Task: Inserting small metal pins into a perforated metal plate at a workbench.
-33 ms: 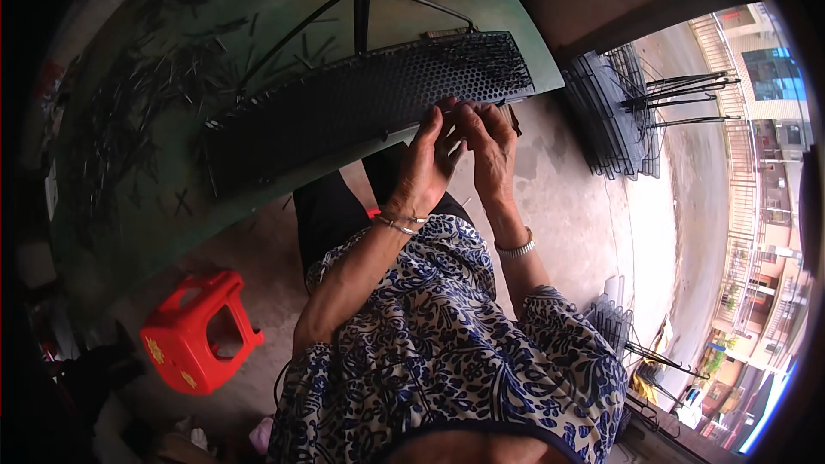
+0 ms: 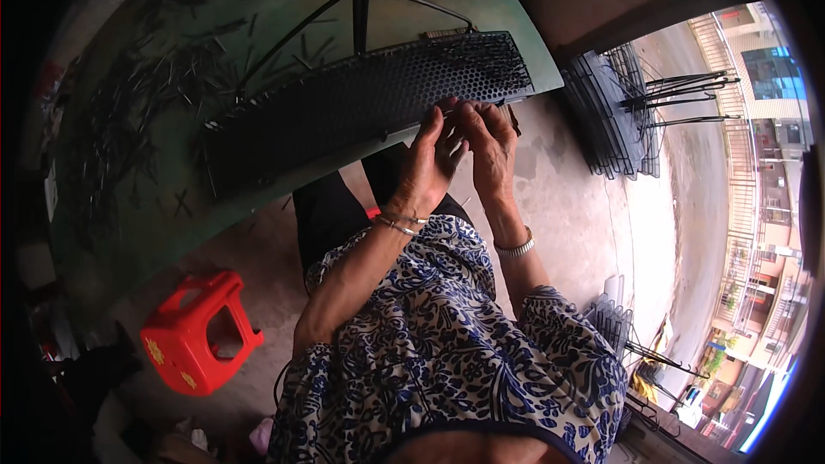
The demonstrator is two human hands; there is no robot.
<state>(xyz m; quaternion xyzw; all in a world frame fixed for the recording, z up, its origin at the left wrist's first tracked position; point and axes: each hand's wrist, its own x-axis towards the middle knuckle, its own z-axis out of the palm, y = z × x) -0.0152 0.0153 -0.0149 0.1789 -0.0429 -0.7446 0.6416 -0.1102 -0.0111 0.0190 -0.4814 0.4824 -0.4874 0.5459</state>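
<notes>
Nothing has shifted: both hands, left hand (image 2: 427,167) and right hand (image 2: 488,142), stay pinched together (grasped item too small to tell) at the near edge of the black perforated panel (image 2: 344,107).

Both hands at near edge of black perforated metal panel (image 2: 361,103) on green table (image 2: 146,206). Left hand (image 2: 425,167) and right hand (image 2: 490,146) touching, fingers pinched together. Red stool (image 2: 193,335) well left, below.

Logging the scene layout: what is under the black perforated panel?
The black perforated panel lies on a green table, overhanging its near edge. Both hands meet at that edge. What the fingers grip is hidden.
</notes>
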